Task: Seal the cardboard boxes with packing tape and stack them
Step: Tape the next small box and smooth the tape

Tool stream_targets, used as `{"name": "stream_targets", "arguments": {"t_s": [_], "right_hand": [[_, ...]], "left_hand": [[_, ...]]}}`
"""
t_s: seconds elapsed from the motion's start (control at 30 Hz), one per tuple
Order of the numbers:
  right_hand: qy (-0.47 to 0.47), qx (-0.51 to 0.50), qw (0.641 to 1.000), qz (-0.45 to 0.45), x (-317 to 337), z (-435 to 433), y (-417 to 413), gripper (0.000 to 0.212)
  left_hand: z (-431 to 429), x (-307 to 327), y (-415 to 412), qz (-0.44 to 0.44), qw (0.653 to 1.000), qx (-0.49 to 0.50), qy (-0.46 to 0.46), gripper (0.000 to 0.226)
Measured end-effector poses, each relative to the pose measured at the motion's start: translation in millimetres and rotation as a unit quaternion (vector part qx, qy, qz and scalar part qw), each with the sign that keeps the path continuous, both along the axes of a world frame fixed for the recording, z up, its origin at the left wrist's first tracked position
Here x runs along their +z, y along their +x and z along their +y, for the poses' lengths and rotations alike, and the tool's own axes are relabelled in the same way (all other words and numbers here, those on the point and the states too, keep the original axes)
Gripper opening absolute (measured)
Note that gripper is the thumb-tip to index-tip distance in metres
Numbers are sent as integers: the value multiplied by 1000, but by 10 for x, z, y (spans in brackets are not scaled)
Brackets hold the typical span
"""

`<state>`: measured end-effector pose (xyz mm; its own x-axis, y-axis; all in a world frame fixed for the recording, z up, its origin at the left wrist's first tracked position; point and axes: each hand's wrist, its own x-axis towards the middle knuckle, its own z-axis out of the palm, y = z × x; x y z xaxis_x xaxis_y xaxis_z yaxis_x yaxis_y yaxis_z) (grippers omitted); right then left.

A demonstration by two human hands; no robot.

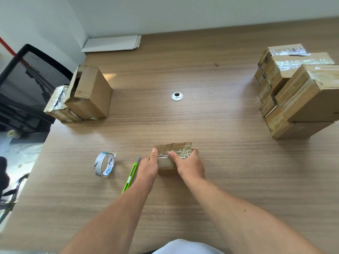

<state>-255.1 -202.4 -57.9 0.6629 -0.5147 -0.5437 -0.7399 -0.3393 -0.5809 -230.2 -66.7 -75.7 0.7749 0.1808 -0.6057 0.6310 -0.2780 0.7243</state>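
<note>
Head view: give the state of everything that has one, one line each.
small box: taped on top, held in both hands
left hand: grips box's left side
right hand: grips box's right side
tape roll: on edge, not held
cutter: lying flat, not held
open box: top flaps open
stacked boxes: taped shut

Both hands grip small taped box (173, 153) on surface (220, 180): left hand (147, 166), right hand (189, 165). Tape roll (105, 164), green cutter (131, 174) left; sealed stack (297, 92) far right.
</note>
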Motion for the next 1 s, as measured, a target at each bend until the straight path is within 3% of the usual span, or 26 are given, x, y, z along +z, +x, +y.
{"name": "stream_targets", "arguments": {"t_s": [0.37,0.53,0.77,0.93,1.0], "right_hand": [[28,41,995,-81,-167,-209,-12,40],[52,61,993,-87,-126,-348,-42,46],[45,66,994,-75,-77,-418,-46,59],[75,36,994,-74,-53,-425,-93,59],[90,44,993,-70,-31,-412,-106,57]], "left_hand": [[-23,-9,-61,-20,1000,-3,18,89],[-57,44,-110,-49,997,-37,35,105],[-55,5,-119,-45,997,-40,57,67],[-39,-30,-134,-40,996,-46,64,69],[-26,-50,-151,-37,996,-68,49,79]]}}
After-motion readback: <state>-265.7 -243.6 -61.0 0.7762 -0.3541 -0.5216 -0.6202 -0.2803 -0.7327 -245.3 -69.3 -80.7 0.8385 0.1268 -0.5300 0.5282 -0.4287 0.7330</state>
